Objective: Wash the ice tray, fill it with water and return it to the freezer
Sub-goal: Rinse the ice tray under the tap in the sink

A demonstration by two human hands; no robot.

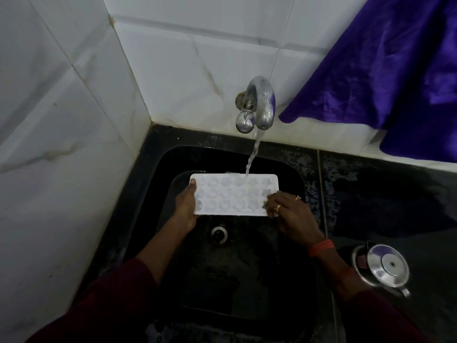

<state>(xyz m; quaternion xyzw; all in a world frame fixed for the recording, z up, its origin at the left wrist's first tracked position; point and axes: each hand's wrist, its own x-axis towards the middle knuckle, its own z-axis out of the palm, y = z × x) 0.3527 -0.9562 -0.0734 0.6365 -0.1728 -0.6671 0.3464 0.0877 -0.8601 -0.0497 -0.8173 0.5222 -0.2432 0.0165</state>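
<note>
- The left hand (pixel 188 206) gripped the short end of the ice tray (pixel 233 195) at 9 o'clock, thumb laid on the top rim and fingers curled under and out of sight.
- The right hand (pixel 288 212) covered the tray's near corner at 4 o'clock, fingers spread flat on the rim rather than wrapped around it; rings showed on two fingers, and whether a thumb pinched from beneath could not be told.
- The tray lay between the two hands, cups upward and about level, its long axis running 9 to 3 o'clock. It was held up over the sink (pixel 291 174), above the drain (pixel 219 234), which sat at 6 o'clock from it.
- Both hands were on the tray; the left looked to have the firmer hold, so it probably carried the weight.
- The water stream (pixel 252 157) fell from the tap (pixel 263 105) at 12 o'clock and struck the far row of cups, right of centre. To bring other cups under it, the tray would likely have to slide along its long axis or toward 12 o'clock.
- Room looked fair: the sink's far wall was near the tray's far edge, while the left wall and the front had open space.
- On the counter (pixel 385 199) at 3 o'clock, a steel lid (pixel 387 266) sat at 4 o'clock, well apart, and a purple cloth (pixel 385 70) hung at 1 o'clock, clear of the tray.
</note>
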